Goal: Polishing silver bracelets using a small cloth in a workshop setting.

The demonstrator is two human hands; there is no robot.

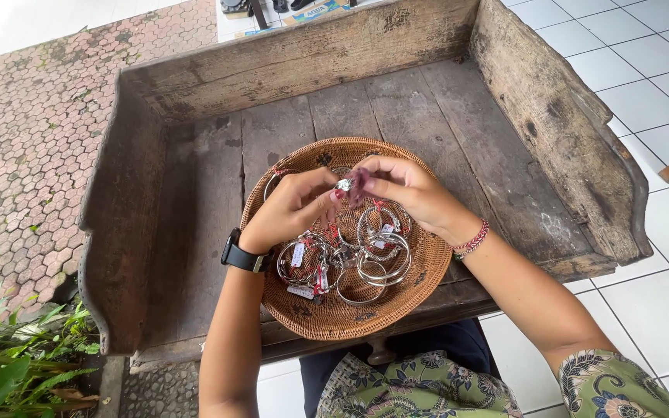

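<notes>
A round woven basket rests on a weathered wooden tray-like bench. Several silver bangles with small tags and red ties lie in it. My left hand, with a black watch on its wrist, and my right hand, with a red braided wristband, meet above the basket. Between their fingertips they pinch a small silver piece of jewellery with a purplish bit beside it. Part of a bangle shows behind my left hand.
The bench has raised wooden sides at the back, left and right. White floor tiles lie to the right, hexagonal brick paving to the left, green plants at the lower left. My patterned clothing fills the bottom.
</notes>
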